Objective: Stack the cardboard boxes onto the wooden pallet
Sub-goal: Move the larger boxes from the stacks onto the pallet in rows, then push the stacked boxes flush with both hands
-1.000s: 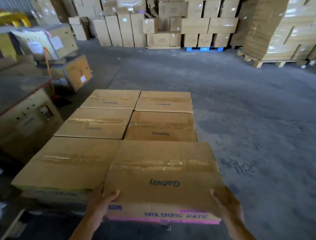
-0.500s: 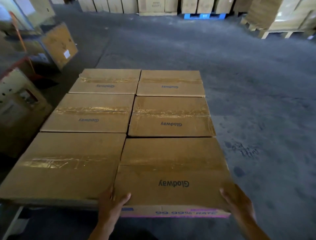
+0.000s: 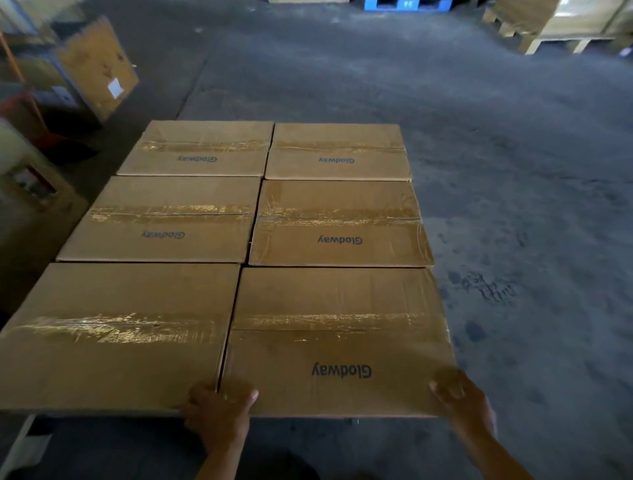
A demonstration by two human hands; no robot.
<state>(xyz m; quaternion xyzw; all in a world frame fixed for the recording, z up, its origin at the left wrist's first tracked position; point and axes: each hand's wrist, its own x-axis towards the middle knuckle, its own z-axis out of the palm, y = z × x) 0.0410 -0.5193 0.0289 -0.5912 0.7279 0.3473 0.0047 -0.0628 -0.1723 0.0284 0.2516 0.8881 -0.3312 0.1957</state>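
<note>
Several taped brown "Glodway" cardboard boxes lie flat in two columns, tops level and sides touching. The near right box sits flush beside the near left box. My left hand grips its near left corner, thumb on top. My right hand holds its near right corner, fingers over the edge. The middle right box and the far right box lie beyond it. The boxes cover the wooden pallet; only a pale plank shows at the lower left.
Bare grey concrete floor stretches to the right and beyond the stack. Tilted cartons and clutter crowd the left side. A loaded wooden pallet stands at the far right, and a blue pallet at the far edge.
The near right box has come down level with its neighbours, and its pink printed front face has dropped out of sight. Both hands stay at its near corners. My view has tilted downward.
</note>
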